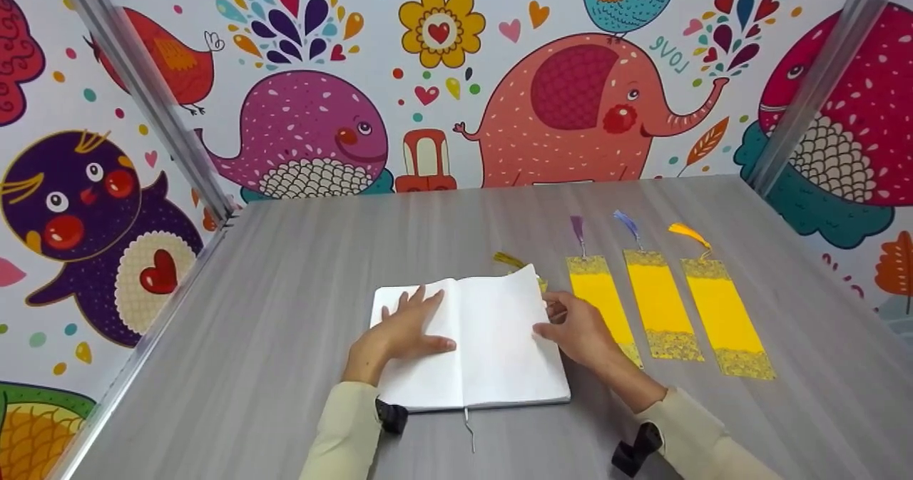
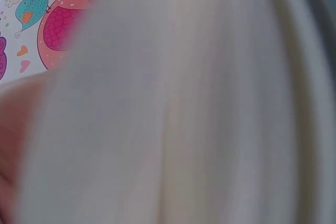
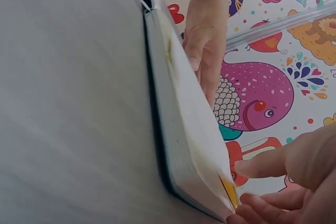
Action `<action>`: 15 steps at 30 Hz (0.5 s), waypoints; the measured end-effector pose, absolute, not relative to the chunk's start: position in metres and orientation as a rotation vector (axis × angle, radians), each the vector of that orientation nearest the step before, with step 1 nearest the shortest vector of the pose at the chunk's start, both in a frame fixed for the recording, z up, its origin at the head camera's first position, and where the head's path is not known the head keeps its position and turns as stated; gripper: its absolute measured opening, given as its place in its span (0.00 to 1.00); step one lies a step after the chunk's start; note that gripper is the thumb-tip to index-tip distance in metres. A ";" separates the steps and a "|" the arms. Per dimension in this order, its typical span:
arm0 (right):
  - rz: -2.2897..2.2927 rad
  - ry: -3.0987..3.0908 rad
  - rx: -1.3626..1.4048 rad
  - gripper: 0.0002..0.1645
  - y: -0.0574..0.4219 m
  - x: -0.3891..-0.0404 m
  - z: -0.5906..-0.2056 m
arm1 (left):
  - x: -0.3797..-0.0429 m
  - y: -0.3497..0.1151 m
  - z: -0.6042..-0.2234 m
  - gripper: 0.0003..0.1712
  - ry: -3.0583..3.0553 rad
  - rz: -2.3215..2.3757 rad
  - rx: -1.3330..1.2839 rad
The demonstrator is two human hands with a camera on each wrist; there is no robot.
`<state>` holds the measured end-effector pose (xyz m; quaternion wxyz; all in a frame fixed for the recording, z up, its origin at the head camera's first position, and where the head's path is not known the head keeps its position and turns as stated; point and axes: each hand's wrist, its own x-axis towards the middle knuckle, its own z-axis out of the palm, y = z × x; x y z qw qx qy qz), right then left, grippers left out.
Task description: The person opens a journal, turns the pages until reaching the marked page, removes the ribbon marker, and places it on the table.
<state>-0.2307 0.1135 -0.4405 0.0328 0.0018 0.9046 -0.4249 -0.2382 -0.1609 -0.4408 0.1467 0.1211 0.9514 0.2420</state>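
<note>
An open notebook [image 1: 506, 344] with blank white pages lies on the table. My left hand [image 1: 403, 334] rests spread on its left page, thumb near the centre fold. At the right edge is my right hand [image 1: 581, 327], fingers bent; in the right wrist view the fingertips [image 3: 247, 203] touch the page edge, with the thumb [image 3: 257, 163] apart from them. A yellow bookmark [image 3: 228, 190] shows between pages there, mostly hidden; its gold tassel [image 1: 508, 259] sticks out past the top. The right page's upper corner is lifted. Blurred pages [image 2: 157, 98] fill the left wrist view.
Three yellow bookmarks with glittery ends lie to the right: one with a purple tassel [image 1: 595, 287], one with a blue tassel [image 1: 663, 309], one with an orange tassel [image 1: 724, 316]. A ribbon [image 1: 469, 433] hangs from the notebook's bottom. Patterned walls [image 1: 442, 109] enclose the grey table [image 1: 285, 273].
</note>
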 end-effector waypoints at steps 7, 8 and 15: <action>-1.576 2.532 0.142 0.24 0.118 -0.233 -0.433 | -0.237 -0.161 -0.441 0.52 2.737 0.700 0.350; -1.603 2.496 0.156 0.24 0.119 -0.233 -0.433 | -0.237 -0.161 -0.441 0.52 2.738 0.704 0.351; -1.815 2.281 0.122 0.22 0.122 -0.234 -0.428 | -0.238 -0.162 -0.438 0.52 2.724 0.715 0.367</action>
